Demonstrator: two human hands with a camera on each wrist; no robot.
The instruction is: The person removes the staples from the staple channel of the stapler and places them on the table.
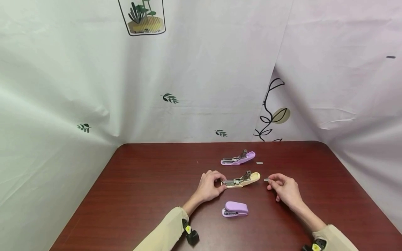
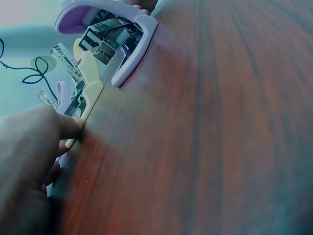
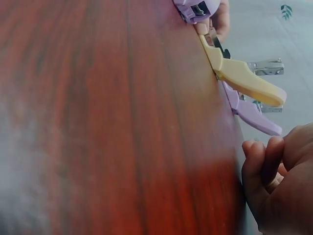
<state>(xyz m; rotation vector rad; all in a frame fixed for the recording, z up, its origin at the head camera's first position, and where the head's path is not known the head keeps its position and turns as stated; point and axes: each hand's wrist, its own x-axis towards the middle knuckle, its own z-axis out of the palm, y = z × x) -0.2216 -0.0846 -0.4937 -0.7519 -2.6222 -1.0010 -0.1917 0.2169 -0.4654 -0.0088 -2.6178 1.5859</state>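
On the table lies a cream-yellow stapler (image 1: 253, 177) folded open, its metal staple channel exposed. My left hand (image 1: 208, 187) pinches its left end between thumb and fingers; the left wrist view shows the thumb against the yellow base (image 2: 91, 97). To the right of that stapler, my right hand (image 1: 286, 191) pinches a small grey staple strip (image 1: 266, 180) between thumb and index finger, apart from the stapler. The strip cannot be made out in the right wrist view, where the curled right fingers (image 3: 253, 169) show.
Behind the yellow stapler lies an opened purple stapler (image 1: 248, 157), with another staple strip (image 1: 259, 162) at its right. A folded purple stapler (image 1: 238, 207) rests nearer, between the forearms. A printed cloth (image 1: 194, 69) hangs behind the brown table (image 1: 150, 174).
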